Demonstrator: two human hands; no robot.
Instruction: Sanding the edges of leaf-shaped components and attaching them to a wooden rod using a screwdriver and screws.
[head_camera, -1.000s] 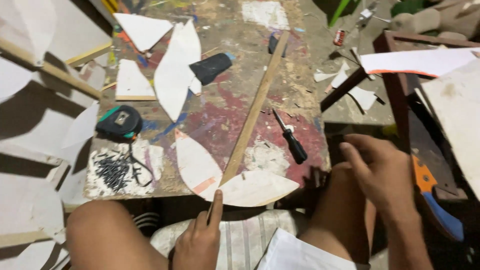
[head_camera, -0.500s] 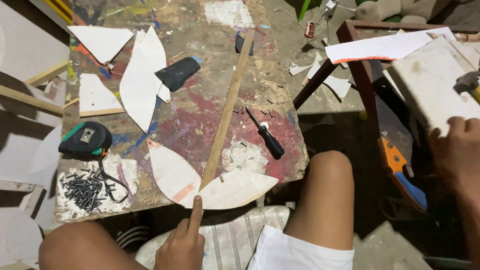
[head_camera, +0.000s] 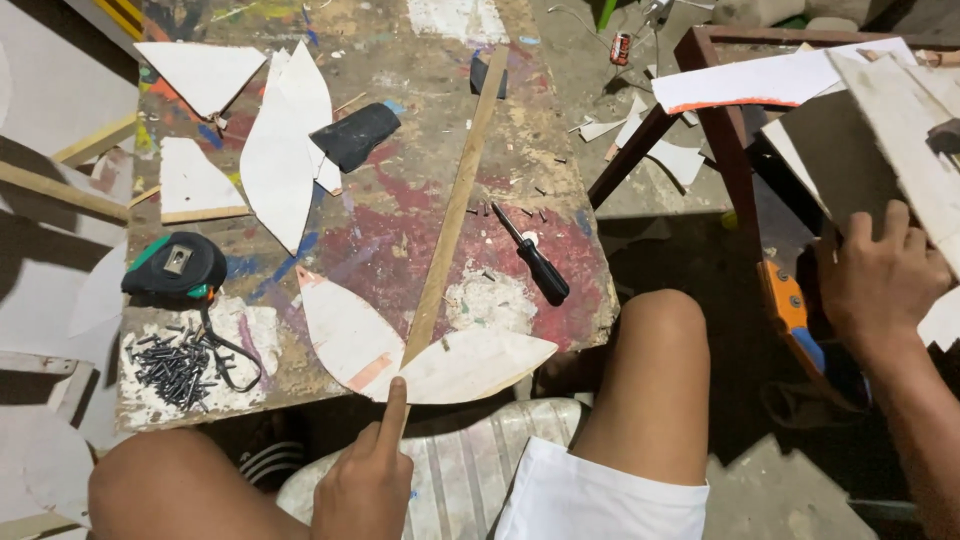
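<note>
My left hand (head_camera: 365, 480) is at the table's near edge, its forefinger pressed on the joint where two white leaf-shaped board pieces (head_camera: 345, 335) (head_camera: 475, 365) meet the lower end of a long wooden strip (head_camera: 455, 205). My right hand (head_camera: 880, 280) is far to the right, off the table, fingers curled over the edge of a pale board (head_camera: 890, 130) leaning on a dark wooden frame (head_camera: 725, 130). My bare knees (head_camera: 660, 320) are below the table edge.
On the paint-stained table (head_camera: 420, 130) lie a black screwdriver (head_camera: 535, 260), a tape measure (head_camera: 175, 265), a pile of dark screws (head_camera: 175, 365), more white cut shapes (head_camera: 285, 150) and a black block (head_camera: 355, 135). An orange and blue tool (head_camera: 795, 320) sits under my right hand.
My right hand has swung from near my knee out to the right and taken hold of the pale board. My left forefinger has stayed on the leaf-piece joint.
</note>
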